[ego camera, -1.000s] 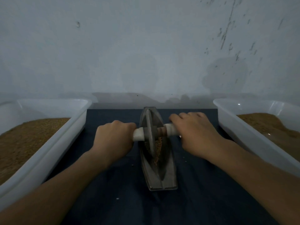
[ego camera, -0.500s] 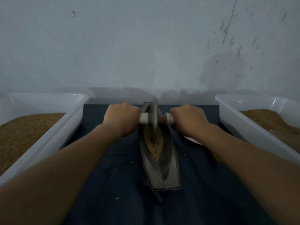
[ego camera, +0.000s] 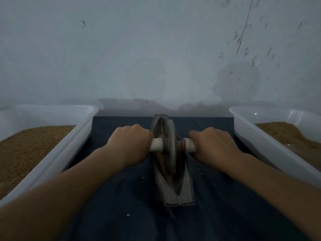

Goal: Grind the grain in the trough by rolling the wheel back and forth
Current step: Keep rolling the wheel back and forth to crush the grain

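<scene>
**Both hands on the axle, wheel upright in the trough**

The left hand (ego camera: pixel 131 145) has its fingers curled round the pale left stub of the axle (ego camera: pixel 156 144). The right hand (ego camera: pixel 215 145) grips the matching stub on the other side, knuckles up. Between the two fists the grey wheel (ego camera: pixel 171 145) stands on edge inside the narrow, boat-shaped trough (ego camera: pixel 175 192). The trough runs straight away from the person: its squared near end lies closer than the hands, and its far end lies beyond them, towards the wall (ego camera: pixel 156 58).

A thin line of brown grain (ego camera: pixel 162 164) lies along the trough floor, just nearer than the left hand's stub and against the wheel's left face.

The trough sits on a dark blue cloth (ego camera: pixel 121 206). There is bare cloth outside each fist and more on the near side, where a few white specks (ego camera: pixel 128 214) lie. Further out to the left is the rim of the left tub (ego camera: pixel 69 148), and out to the right the rim of the right tub (ego camera: pixel 260 141). Both tubs are white and hold brown fill (ego camera: pixel 26 150), and each stands apart from its nearer hand.
</scene>
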